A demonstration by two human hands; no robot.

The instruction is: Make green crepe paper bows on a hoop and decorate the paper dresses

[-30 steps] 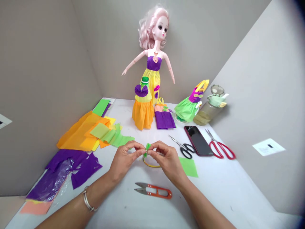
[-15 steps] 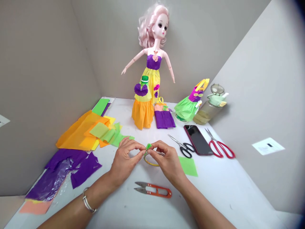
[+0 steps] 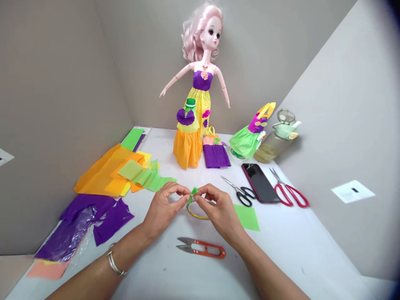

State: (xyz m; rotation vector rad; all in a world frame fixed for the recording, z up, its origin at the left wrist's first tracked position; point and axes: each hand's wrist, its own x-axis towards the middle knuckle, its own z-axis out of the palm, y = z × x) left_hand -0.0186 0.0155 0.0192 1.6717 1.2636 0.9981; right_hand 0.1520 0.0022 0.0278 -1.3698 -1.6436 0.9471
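Note:
Both hands meet over the middle of the white table [image 3: 281,250], pinching a small folded piece of green crepe paper [image 3: 193,193] between their fingertips. My left hand [image 3: 164,208] pinches it from the left, my right hand [image 3: 217,206] from the right. A yellow ring [image 3: 196,214] lies on the table just under the fingers, partly hidden by them. An orange thread snipper [image 3: 201,248] lies in front of my hands. A green paper square [image 3: 247,216] lies right of my right hand.
A doll [image 3: 201,75] in a purple and yellow paper dress stands at the back among small paper dresses [image 3: 187,141]. Black scissors [image 3: 239,191], a phone [image 3: 260,182], red scissors [image 3: 289,189] and a bottle [image 3: 276,141] are at right. Orange, green and purple paper sheets [image 3: 103,175] lie left.
Both hands stay pinched on the green paper with only slight finger shifts; the view has barely moved.

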